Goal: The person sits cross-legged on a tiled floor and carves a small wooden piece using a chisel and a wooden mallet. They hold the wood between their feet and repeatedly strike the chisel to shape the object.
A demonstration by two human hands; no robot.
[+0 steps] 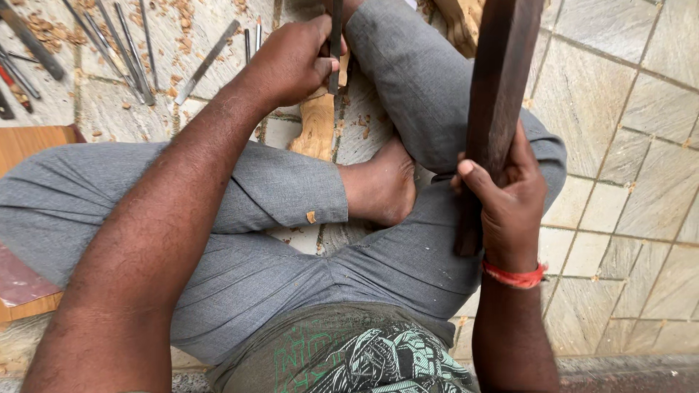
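My left hand (295, 58) grips a thin dark metal chisel (335, 44) held upright, its tip against a pale carved wooden piece (315, 124) lying on the stone floor between my crossed legs. My right hand (510, 196), with a red thread at the wrist, clasps a long dark wooden mallet bar (499, 87) raised up toward the top of the view. My bare foot (380, 185) rests just below the wooden piece. I sit cross-legged in grey trousers.
Several metal chisels (124, 47) lie spread on the floor at upper left among wood chips (44, 29). A wooden board (29, 142) sits at the left edge. Another carved pale wood part (462, 22) shows at the top. Stone tiles (626, 145) extend right.
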